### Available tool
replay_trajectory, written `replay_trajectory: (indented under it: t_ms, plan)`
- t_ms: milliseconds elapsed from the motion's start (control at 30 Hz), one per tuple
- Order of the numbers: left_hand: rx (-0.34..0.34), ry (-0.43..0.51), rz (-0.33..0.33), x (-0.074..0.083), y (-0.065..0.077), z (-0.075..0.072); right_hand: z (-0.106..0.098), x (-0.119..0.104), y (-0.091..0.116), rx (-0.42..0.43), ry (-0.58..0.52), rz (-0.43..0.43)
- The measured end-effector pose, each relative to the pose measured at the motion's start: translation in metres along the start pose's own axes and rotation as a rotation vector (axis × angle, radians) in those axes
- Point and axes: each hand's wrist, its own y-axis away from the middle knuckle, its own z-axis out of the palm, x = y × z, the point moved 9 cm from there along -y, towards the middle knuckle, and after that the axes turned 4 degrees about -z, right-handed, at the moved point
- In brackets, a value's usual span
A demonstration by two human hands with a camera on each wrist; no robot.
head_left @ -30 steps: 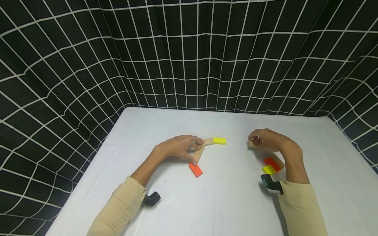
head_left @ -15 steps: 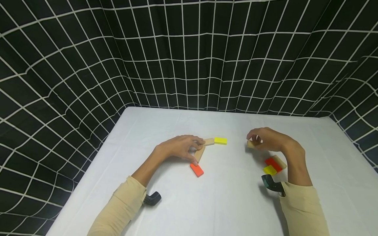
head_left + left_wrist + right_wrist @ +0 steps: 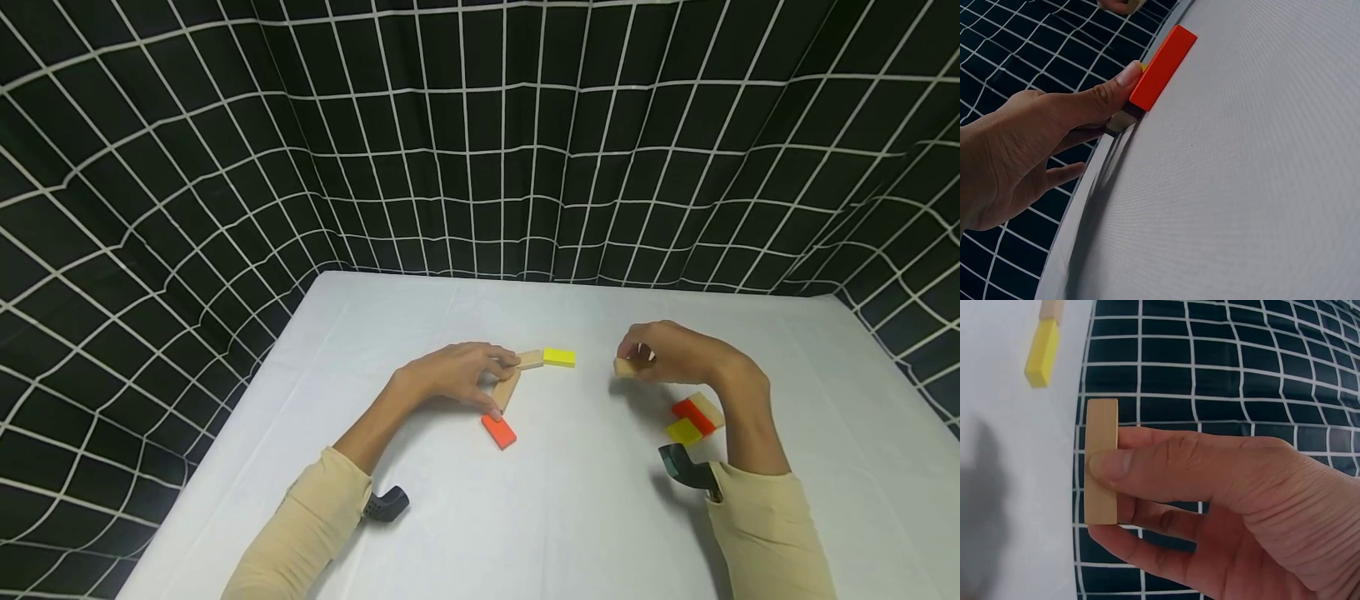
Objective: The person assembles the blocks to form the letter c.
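Note:
My left hand (image 3: 457, 372) rests at a curved row of small blocks on the white table. Its thumb and fingers bracket a plain wooden block (image 3: 507, 390), thumb at the near end beside an orange-red block (image 3: 498, 431). Another wooden block (image 3: 531, 359) lies by the fingertips, followed by a yellow block (image 3: 559, 357). Off to the right, my right hand (image 3: 675, 352) pinches a wooden block (image 3: 1102, 461) between thumb and fingers, held above the table. Seen from the right wrist, the thumb presses its narrow face.
Below the right hand lies a small group: a yellow block (image 3: 684, 431), a red block (image 3: 693, 416) and a wooden block (image 3: 707, 409). A black curtain with a white grid (image 3: 480, 150) stands behind the table (image 3: 585, 517). Black devices (image 3: 386, 505) jut from both sleeves.
My right hand has moved a little to the left with the wooden block, nearer the yellow block. The left hand and the row of blocks have stayed in place.

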Motion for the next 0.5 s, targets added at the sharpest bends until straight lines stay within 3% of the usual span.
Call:
replay_trajectory:
  t_ms: [500]
  plan:
    - [-0.002, 0.002, -0.011, 0.000, 0.000, -0.001, 0.004, -0.024, -0.001, -0.029, 0.017, -0.024]
